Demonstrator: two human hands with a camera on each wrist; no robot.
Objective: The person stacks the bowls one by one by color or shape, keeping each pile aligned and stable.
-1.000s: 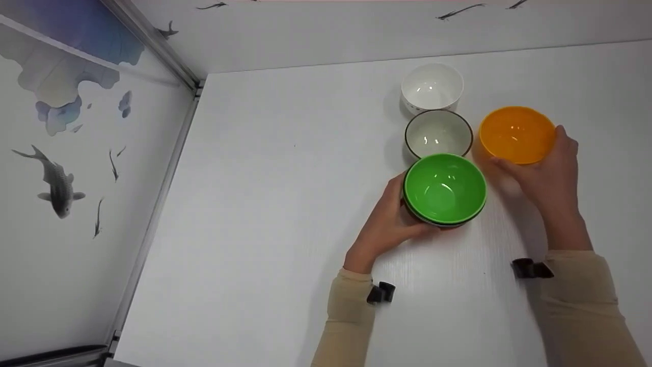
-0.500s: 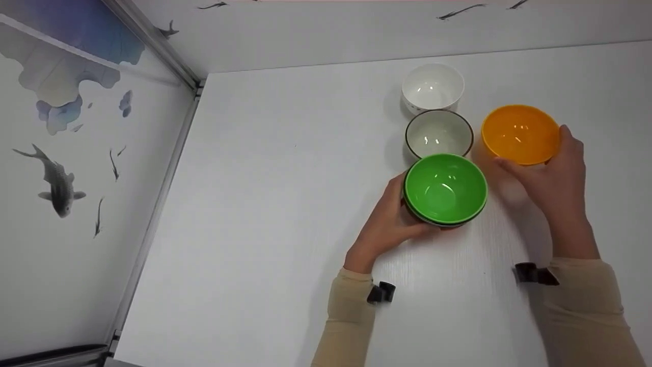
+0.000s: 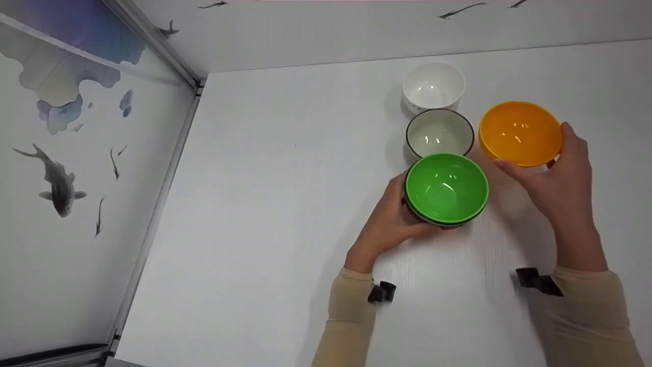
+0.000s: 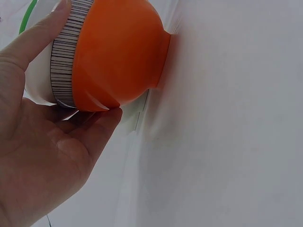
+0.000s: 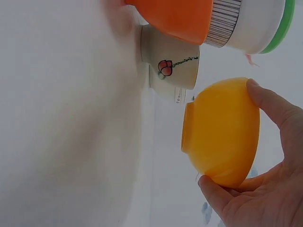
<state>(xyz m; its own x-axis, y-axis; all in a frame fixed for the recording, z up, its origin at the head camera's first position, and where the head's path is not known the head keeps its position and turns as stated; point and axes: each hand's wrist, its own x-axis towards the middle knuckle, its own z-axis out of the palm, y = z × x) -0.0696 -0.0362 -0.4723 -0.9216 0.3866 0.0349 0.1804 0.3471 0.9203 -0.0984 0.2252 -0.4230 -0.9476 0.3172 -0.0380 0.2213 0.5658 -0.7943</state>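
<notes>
My left hand (image 3: 382, 227) grips a stack of nested bowls from its left side, thumb and fingers spread round it. A green bowl (image 3: 446, 188) tops the stack. Beneath it, the left wrist view shows a white bowl (image 4: 38, 75), a bowl with a black-striped band (image 4: 65, 66) and an orange bowl (image 4: 120, 52) whose foot is at the table. With my right hand (image 3: 563, 178) I hold a yellow bowl (image 3: 520, 133) upright between thumb and fingers. In the right wrist view its foot is raised off the table.
Behind the stack stands a cream bowl (image 3: 440, 133) with a dark rim and a red painted motif. Farther back is a white bowl (image 3: 434, 87). The white table (image 3: 265, 204) meets a back wall (image 3: 326, 30) and a left side panel (image 3: 30, 255) with fish drawings.
The yellow bowl has risen toward the head camera, and my right hand has shifted slightly rightward with it. My left hand and the stack stay in place.
</notes>
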